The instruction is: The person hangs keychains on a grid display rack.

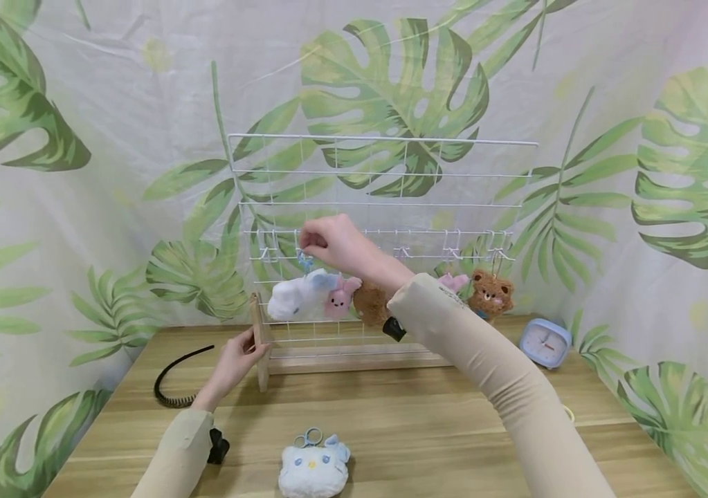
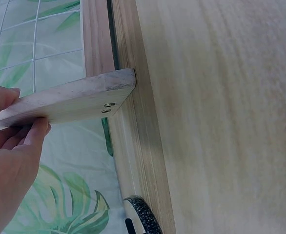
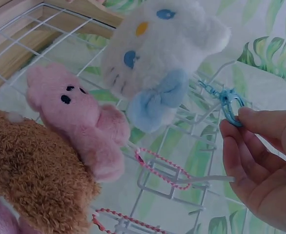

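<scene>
At the upper left of the wire grid rack [image 1: 385, 142], my right hand [image 1: 335, 242] pinches a blue key ring [image 3: 232, 107] between thumb and fingertips. From that ring hangs a white plush cat-face charm [image 3: 153, 48] with a blue bow, close to a white hook. Low on the left, my left hand [image 1: 235, 360] grips the rack's wooden side post [image 2: 70, 100], thumb on one face and fingers on the other. Beside the white charm hang a pink plush charm [image 3: 74, 97] and a curly brown one [image 3: 35, 165]; my right forearm partly covers the row.
A second white cat-face plush [image 1: 313, 470] lies on the table near the front. A black headband [image 1: 177, 403] is left of the rack, a blue alarm clock [image 1: 545, 342] at its right. A brown bear charm [image 1: 491, 294] hangs at the row's right end.
</scene>
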Demonstrator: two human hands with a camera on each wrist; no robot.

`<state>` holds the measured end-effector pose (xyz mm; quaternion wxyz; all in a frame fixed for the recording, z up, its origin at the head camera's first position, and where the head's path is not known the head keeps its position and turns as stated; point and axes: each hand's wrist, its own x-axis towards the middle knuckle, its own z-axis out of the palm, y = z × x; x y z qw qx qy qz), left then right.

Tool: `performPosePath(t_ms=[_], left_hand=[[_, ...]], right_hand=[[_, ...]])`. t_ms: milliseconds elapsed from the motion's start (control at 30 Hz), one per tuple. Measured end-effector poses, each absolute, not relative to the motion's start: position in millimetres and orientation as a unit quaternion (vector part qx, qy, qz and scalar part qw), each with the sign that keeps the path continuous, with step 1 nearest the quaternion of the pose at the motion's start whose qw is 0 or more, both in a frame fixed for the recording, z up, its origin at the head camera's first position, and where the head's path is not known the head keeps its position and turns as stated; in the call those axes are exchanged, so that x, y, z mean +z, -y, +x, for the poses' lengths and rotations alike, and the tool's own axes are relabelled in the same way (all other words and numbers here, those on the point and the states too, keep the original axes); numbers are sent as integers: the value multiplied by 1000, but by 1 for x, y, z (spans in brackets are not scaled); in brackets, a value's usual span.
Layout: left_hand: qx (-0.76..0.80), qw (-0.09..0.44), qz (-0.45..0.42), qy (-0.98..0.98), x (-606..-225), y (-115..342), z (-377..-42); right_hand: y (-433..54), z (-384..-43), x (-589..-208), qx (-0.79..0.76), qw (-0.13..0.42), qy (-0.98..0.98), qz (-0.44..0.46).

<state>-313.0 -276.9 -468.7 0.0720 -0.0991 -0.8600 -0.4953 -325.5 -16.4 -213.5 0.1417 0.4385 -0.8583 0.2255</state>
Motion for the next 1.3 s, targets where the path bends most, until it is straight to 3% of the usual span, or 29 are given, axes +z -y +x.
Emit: performPosePath(t_ms=[833,1133,1300], left_hand=[[-502,69,-92,857,-469,277,-316],[-503,69,-92,857,-470,276,-315],[-497,71,-94,859,-471,276,-314]], right_hand=[[26,-348,-223,208,123,875,420],[22,-340,-221,198,132,876,419],[10,-316,-220,232,166,853,437]])
